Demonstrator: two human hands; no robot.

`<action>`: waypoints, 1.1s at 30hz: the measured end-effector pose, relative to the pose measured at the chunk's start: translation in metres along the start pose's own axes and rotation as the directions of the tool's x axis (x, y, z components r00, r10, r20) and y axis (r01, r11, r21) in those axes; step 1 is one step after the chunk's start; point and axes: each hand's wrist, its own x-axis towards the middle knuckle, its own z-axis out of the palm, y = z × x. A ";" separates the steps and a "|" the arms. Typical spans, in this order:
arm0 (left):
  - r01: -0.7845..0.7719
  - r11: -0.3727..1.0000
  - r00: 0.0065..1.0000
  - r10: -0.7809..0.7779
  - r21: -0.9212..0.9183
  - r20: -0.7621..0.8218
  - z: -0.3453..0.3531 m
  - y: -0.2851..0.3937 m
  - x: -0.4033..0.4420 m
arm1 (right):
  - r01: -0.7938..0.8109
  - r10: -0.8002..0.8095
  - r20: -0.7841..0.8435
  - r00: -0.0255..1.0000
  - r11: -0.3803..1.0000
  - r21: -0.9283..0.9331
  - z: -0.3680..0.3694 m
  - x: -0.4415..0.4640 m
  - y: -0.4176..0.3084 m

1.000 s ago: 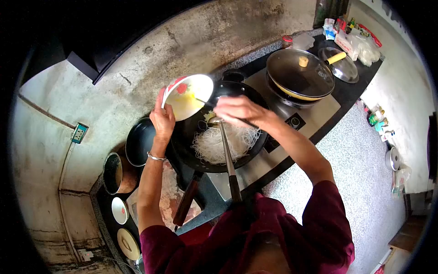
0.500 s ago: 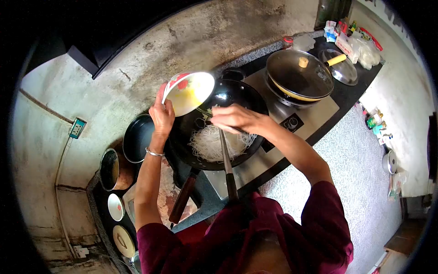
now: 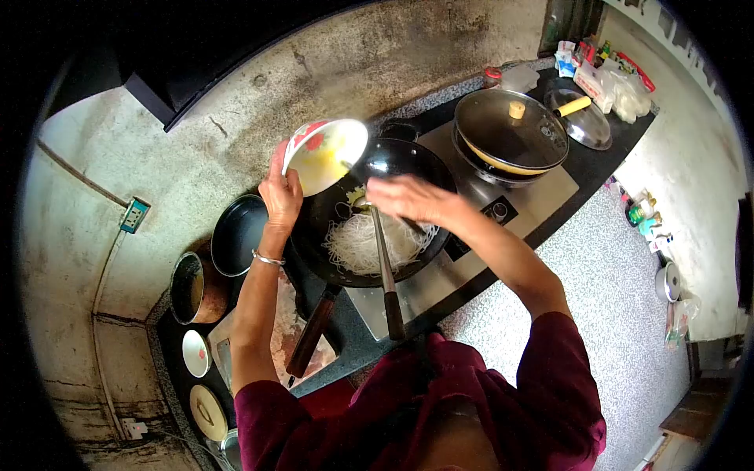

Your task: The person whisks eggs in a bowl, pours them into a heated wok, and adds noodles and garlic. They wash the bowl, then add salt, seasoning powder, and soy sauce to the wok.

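Observation:
My left hand (image 3: 280,192) is closed on the rim of a white bowl (image 3: 334,155) with red decoration, tilted over the wok's left side. Yellow residue coats the bowl's inside. Above the wok, my right hand (image 3: 412,198) is smeared by motion, its fingers curled around what look like dark chopsticks (image 3: 414,225) reaching towards the bowl. White noodles (image 3: 373,245) lie in the black wok (image 3: 428,169), with pale yellow bits (image 3: 356,193) beside them. A long-handled metal ladle (image 3: 385,259) rests in the wok, its handle pointing towards me; neither hand holds it.
A glass-lidded pan (image 3: 510,129) sits on the right burner, with a metal lid (image 3: 581,125) beyond it. On the left stand a black pan (image 3: 238,235), a brown pot (image 3: 208,294), a small bowl (image 3: 196,353) and a round lid (image 3: 208,412). The wok's handle (image 3: 312,337) juts towards me.
My right hand has shifted slightly up and right, blurring as it moves near the bowl. The bowl stays tilted in my left hand, and more yellow bits show in the wok.

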 end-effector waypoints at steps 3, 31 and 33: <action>0.100 0.995 0.994 -0.100 0.001 0.050 -0.004 0.000 -0.001 | 0.402 -0.448 -0.297 0.843 0.893 -0.204 0.002 0.002 0.005; 0.282 0.956 0.959 -0.278 -0.084 0.059 -0.011 0.015 -0.008 | 0.428 -0.485 -0.221 0.846 0.865 -0.260 0.015 0.029 -0.007; 0.241 0.967 0.971 -0.240 -0.086 0.022 -0.014 0.012 -0.006 | 0.459 -0.543 -0.137 0.829 0.799 -0.388 0.023 0.023 0.008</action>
